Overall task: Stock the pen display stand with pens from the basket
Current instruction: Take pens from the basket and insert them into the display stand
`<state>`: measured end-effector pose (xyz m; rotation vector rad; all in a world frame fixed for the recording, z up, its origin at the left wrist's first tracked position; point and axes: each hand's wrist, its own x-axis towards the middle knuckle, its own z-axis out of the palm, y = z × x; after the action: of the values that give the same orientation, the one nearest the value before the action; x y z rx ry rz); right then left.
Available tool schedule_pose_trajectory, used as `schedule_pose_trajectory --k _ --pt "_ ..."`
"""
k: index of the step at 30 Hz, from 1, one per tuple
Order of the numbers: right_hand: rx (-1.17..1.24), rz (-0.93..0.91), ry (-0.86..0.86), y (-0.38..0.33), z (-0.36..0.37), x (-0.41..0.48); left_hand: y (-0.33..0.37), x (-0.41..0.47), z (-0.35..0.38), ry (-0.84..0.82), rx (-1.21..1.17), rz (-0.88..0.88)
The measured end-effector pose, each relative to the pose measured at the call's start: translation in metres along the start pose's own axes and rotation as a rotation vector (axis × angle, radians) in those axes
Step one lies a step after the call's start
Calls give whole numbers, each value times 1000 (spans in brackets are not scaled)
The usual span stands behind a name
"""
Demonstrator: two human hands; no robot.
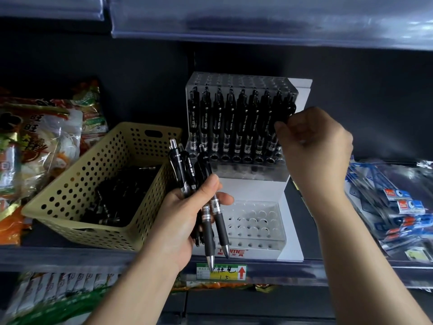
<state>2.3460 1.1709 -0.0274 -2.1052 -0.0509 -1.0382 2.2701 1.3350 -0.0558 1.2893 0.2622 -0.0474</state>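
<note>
Snack bags (35, 141) at left of shelf (70, 256), then tan basket (77, 174) w/ loose black pens (117, 193) in its bottom. L hand (185, 214), just right of basket, has fingers wrapped round a bundle of pens (201, 179), tips down, in front of the pen display stand (255, 186). Stand's upper tier (234, 80) is packed w/ upright black pens (239, 120); R hand (314, 146) at that row's right end, thumb & forefinger pinching one pen (290, 108), blue packets (398, 207) further right

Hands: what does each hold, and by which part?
Left hand grips a bunch of pens by their middles. Right hand pinches one pen at its upper part.
</note>
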Motion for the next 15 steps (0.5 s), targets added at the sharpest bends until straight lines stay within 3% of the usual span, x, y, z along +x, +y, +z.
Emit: schedule_pose_trajectory --k 11,15 --pt "-2 79 -92 4 3 -1 0 2 -2 -39 -5 24" --pt "97 84 14 -2 1 -6 -1 1 -2 -64 -25 33"
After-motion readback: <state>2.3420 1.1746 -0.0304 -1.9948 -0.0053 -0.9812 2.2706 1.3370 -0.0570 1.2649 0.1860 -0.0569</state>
